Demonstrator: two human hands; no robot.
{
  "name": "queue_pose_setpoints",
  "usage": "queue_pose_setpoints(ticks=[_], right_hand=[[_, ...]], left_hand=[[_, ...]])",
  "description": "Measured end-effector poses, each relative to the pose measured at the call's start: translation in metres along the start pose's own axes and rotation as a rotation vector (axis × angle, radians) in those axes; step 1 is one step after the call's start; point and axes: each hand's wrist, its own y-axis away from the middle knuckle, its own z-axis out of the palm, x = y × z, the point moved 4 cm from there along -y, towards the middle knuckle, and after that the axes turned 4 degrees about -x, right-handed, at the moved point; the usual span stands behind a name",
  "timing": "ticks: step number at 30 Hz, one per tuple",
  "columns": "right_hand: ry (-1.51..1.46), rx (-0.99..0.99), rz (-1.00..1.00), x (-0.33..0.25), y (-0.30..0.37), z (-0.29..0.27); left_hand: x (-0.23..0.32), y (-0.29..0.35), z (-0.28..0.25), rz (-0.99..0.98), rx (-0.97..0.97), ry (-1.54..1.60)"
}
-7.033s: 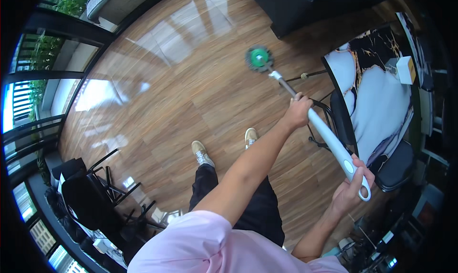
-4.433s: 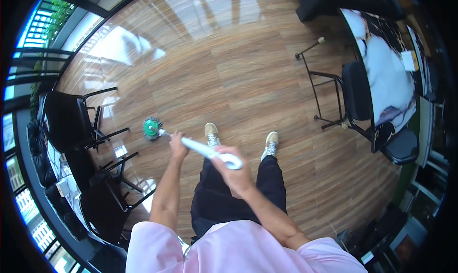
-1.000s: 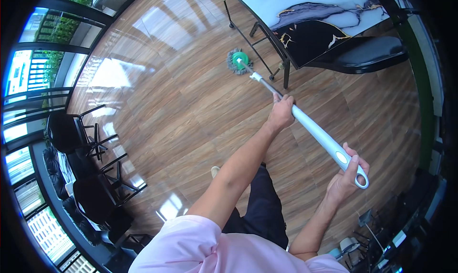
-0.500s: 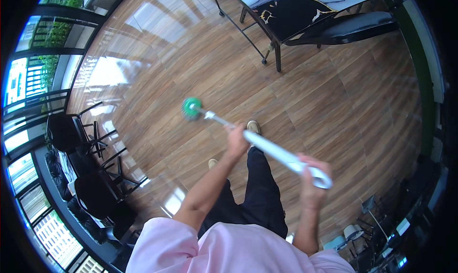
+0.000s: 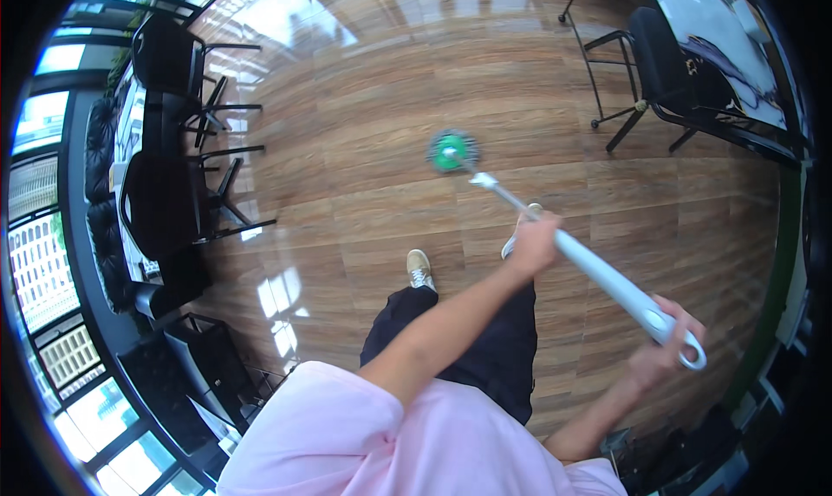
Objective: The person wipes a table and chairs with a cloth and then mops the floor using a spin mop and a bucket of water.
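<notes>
A long-handled spin scrubber [image 5: 607, 278] slants across the view in front of me, its white handle running from lower right to upper left. The round brush head [image 5: 451, 152], green in the middle with bristles around it, is at the far end over the wood-look floor; it is blurred, and I cannot tell whether it touches. My left hand [image 5: 536, 243] is closed around the thin pole just above the thick white part. Near the looped end of the handle, my right hand [image 5: 667, 344] wraps around the grip.
Wood-look floor [image 5: 373, 149] spreads around my shoes [image 5: 419, 269]. Black chairs [image 5: 165, 197] stand by a table along the windows at left. At the upper right are a marble-patterned table [image 5: 706, 28] and another black chair [image 5: 663, 67]. A black cabinet [image 5: 204, 353] stands at lower left.
My view has turned left, so the marble-patterned table now appears farther right. The scrubber and both hands have shifted right in the picture, with both grips kept.
</notes>
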Motion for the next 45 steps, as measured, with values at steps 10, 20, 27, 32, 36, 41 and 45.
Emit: queue_pose_setpoints(ticks=[10, 20, 27, 32, 36, 41, 45], right_hand=[[-0.404, -0.883, 0.264, 0.052, 0.329, 0.283], [0.203, 0.161, 0.063, -0.054, 0.171, -0.085], [0.42, 0.382, -0.055, 0.006, 0.13, -0.126], [0.242, 0.349, 0.165, 0.008, 0.037, -0.197], [0.007, -0.248, 0.211, 0.056, 0.001, -0.129], [-0.165, -1.244, 0.507, 0.05, 0.102, 0.087], [-0.112, -1.743, 0.766, 0.037, 0.165, 0.175]], left_hand=[[-0.446, 0.298, -0.163, -0.525, 0.423, -0.398], [-0.015, 0.117, 0.087, 0.095, -0.246, 0.12], [0.085, 0.012, 0.161, 0.266, -0.396, 0.07], [0.119, 0.018, 0.166, 0.074, -0.303, 0.029], [0.022, 0.052, 0.11, -0.228, -0.088, 0.174], [-0.172, 0.175, -0.017, -0.736, 0.291, -0.014], [-0.19, 0.252, -0.055, -0.661, 0.628, 0.078]])
